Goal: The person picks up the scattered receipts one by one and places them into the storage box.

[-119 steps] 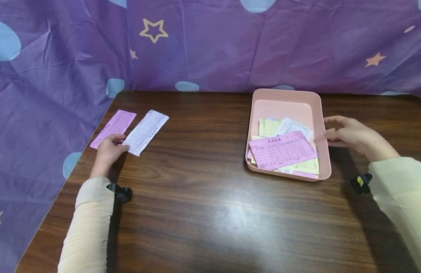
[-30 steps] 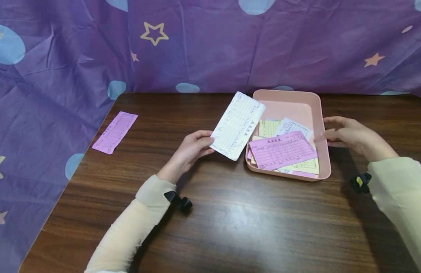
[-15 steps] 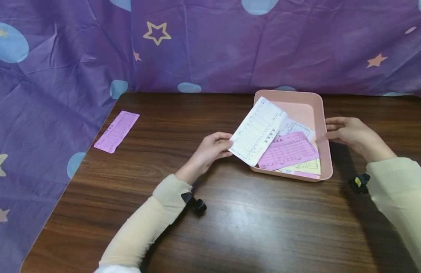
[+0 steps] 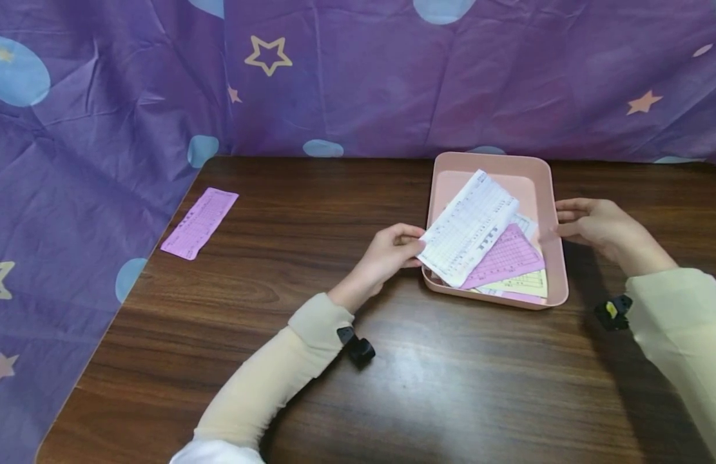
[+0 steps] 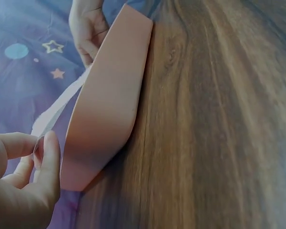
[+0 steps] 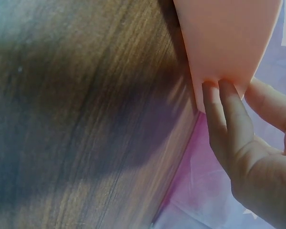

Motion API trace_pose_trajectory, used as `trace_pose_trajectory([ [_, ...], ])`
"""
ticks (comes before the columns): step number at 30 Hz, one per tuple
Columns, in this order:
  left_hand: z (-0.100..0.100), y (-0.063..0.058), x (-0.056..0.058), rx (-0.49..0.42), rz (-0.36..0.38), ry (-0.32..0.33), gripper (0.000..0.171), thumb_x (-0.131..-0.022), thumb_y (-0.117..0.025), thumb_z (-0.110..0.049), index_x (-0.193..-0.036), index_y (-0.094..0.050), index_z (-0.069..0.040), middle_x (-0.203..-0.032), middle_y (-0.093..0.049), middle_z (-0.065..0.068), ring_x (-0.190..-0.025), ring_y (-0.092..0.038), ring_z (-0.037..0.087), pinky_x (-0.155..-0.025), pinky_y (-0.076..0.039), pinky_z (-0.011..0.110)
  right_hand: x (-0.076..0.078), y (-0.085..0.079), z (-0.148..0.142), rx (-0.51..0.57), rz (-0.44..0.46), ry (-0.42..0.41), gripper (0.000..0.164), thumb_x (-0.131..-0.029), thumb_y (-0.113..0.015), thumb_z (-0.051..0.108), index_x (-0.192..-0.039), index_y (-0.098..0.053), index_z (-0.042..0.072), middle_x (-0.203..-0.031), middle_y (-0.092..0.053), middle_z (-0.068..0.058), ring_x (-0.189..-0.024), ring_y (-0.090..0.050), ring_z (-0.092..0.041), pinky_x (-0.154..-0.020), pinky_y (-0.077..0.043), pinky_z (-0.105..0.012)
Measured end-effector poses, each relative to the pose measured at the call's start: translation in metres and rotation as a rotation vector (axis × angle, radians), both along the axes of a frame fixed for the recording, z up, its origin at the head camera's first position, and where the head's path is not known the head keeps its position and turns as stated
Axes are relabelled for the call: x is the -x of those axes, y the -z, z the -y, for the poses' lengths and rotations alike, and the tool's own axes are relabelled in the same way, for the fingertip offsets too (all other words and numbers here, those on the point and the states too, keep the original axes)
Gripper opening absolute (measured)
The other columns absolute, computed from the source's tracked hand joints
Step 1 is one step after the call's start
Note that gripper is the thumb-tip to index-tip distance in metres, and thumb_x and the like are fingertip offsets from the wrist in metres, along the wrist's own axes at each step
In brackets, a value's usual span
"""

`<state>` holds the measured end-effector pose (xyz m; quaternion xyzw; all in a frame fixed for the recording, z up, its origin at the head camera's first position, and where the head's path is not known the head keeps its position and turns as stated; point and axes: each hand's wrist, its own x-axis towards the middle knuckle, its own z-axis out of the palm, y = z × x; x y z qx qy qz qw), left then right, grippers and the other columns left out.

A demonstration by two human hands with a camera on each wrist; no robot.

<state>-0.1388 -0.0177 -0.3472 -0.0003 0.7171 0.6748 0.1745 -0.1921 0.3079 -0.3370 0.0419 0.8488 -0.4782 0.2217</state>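
Observation:
My left hand (image 4: 392,250) pinches the lower left corner of a white printed paper slip (image 4: 470,225) between thumb and fingers. The slip is over the pink tray (image 4: 490,162), tilted above the papers in it. In the left wrist view, the slip (image 5: 57,107) bends up past the tray's outer wall (image 5: 107,95). On the tray's right side, my right hand (image 4: 601,229) grips the wall. Its fingertips press the outside while the thumb is at the rim, as the right wrist view shows. A pink slip (image 4: 505,258) and a yellow slip (image 4: 522,282) lie in the tray, partly covered.
Another pink slip (image 4: 200,223) lies flat near the left edge of the brown wooden table (image 4: 311,212). Behind the table hangs a purple cloth (image 4: 358,77) with stars and blue spots. Black wrist cameras sit at both cuffs.
The white slip has left its place beside the far-left pink slip. My left hand has carried it right, over the tray. My right hand has stayed at the tray's right wall.

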Motion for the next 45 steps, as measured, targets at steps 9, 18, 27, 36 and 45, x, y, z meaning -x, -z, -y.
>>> trace_pose_trajectory([
  [9, -0.017, 0.002, 0.004, 0.098, -0.131, 0.007, 0.024, -0.091, -0.057, 0.002, -0.113, -0.061, 0.008, -0.106, -0.065, 0.027, -0.068, -0.056, 0.009, -0.064, -0.058, 0.02, 0.0, 0.001, -0.002, 0.029, -0.005, -0.007, 0.061, -0.092, -0.051, -0.004, -0.144, -0.02, -0.014, -0.074, -0.049, 0.035, -0.075, -0.052, 0.016, -0.068, -0.049, -0.006],
  [18, -0.023, -0.001, 0.005, 0.237, -0.228, 0.053, 0.022, -0.09, -0.06, -0.001, -0.11, -0.063, 0.004, -0.103, -0.069, 0.022, -0.067, -0.061, 0.014, -0.056, -0.053, 0.019, 0.002, 0.003, -0.002, 0.025, -0.016, -0.016, 0.066, -0.092, -0.056, 0.002, -0.144, -0.019, -0.014, -0.076, -0.049, 0.035, -0.078, -0.052, 0.017, -0.069, -0.049, -0.006],
  [27, -0.03, 0.0, 0.003, 0.36, -0.299, 0.095, 0.022, -0.088, -0.064, -0.005, -0.11, -0.065, -0.004, -0.102, -0.071, 0.013, -0.081, -0.068, 0.017, -0.061, -0.05, 0.011, 0.002, 0.0, 0.0, 0.0, -0.007, -0.017, 0.067, -0.093, -0.051, -0.001, -0.144, -0.01, -0.018, -0.074, -0.047, 0.034, -0.077, -0.051, 0.017, -0.07, -0.05, -0.006],
  [36, -0.03, -0.002, 0.002, 0.452, -0.418, 0.154, 0.024, -0.085, -0.069, -0.007, -0.109, -0.066, -0.005, -0.099, -0.071, 0.01, -0.083, -0.067, 0.015, -0.066, -0.048, 0.007, 0.001, 0.0, 0.0, -0.008, -0.011, -0.017, 0.067, -0.092, -0.05, -0.004, -0.144, -0.01, -0.019, -0.074, -0.048, 0.034, -0.076, -0.051, 0.016, -0.07, -0.05, -0.006],
  [45, -0.029, -0.002, 0.002, 0.525, -0.494, 0.187, 0.024, -0.085, -0.07, -0.009, -0.109, -0.068, -0.006, -0.099, -0.071, 0.007, -0.084, -0.066, 0.012, -0.069, -0.046, 0.006, -0.001, -0.003, 0.002, -0.043, -0.001, -0.012, 0.067, -0.093, -0.051, -0.002, -0.144, -0.011, -0.018, -0.075, -0.046, 0.032, -0.075, -0.05, 0.017, -0.069, -0.049, -0.006],
])
